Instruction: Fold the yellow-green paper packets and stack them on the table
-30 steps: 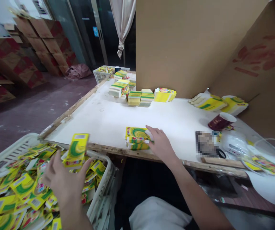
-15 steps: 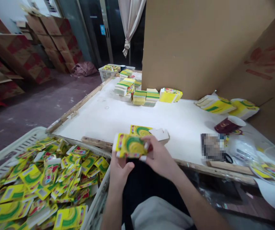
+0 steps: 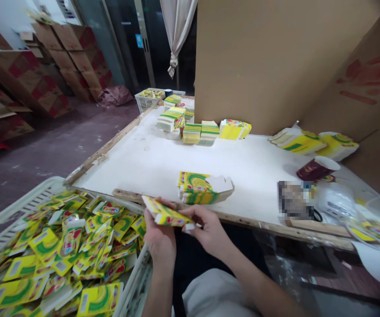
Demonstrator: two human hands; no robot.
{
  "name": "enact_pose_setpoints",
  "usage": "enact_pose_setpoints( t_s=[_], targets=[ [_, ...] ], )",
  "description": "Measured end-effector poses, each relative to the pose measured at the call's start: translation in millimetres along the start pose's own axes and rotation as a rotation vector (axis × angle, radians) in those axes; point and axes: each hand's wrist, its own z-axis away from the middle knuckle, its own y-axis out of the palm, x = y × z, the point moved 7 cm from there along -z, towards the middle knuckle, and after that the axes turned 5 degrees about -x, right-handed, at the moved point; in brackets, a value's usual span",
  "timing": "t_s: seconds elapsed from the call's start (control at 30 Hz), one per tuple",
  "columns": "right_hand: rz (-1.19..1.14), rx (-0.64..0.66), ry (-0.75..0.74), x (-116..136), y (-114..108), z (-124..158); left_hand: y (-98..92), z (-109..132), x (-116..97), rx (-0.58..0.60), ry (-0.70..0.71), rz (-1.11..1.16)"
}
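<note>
A small yellow and green printed carton (image 3: pixel 168 214) is held between my two hands, tilted with a narrow side toward me. My left hand (image 3: pixel 159 235) grips its left end from below, fingers wrapped behind it. At its right end, my right hand (image 3: pixel 206 229) pinches the carton near a white flap. Just beyond, a stack of flat cartons (image 3: pixel 196 187) lies at the front edge of the white table (image 3: pixel 137 163), white flaps pointing right. To the left, a white plastic crate (image 3: pixel 53 184) holds a heap of similar yellow cartons (image 3: pixel 87 237).
Bundles of flat cartons (image 3: pixel 200 132) stand along the table's back. At right are a tipped maroon cup (image 3: pixel 315 169), a clear plastic item (image 3: pixel 335 202) and black-handled scissors (image 3: pixel 316 215). A cardboard panel (image 3: pixel 252 66) rises behind. Brown boxes (image 3: pixel 77 57) are stacked at far left.
The carton has turned from showing its broad printed face to showing a narrow side, and both hands have lowered slightly. More of the flat carton stack behind is now visible.
</note>
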Motion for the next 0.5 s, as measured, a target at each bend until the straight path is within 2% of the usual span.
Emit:
enact_pose_setpoints(
  t_s=[0.13,0.2,0.27,0.33,0.4,0.43,0.5],
  targets=[
    [0.071,-0.07,-0.132,10.8,-24.0,-7.6,-7.9,4.1,-4.1,-0.053,0.084,-0.118],
    [0.19,-0.124,-0.259,22.4,-36.8,-7.8,-6.6,3.9,-13.2,-0.02,0.114,-0.217],
    [0.374,-0.206,-0.416,36.8,-49.8,-5.3,-2.4,4.2,-31.8,0.038,0.2,-0.316],
    [0.601,-0.266,-0.558,49.5,-56.8,-0.9,3.4,7.5,-57.3,0.102,0.371,-0.414],
    [0.755,-0.245,-0.664,56.8,-54.1,4.1,12.1,12.0,-70.8,0.205,0.482,-0.624],
    [0.78,-0.201,-0.698,58.1,-49.8,6.7,16.6,13.4,-68.9,0.275,0.48,-0.763],
    [0.751,-0.104,-0.746,58.2,-39.0,12.7,23.2,15.5,-49.2,0.453,0.358,-1.01]
  ],
)
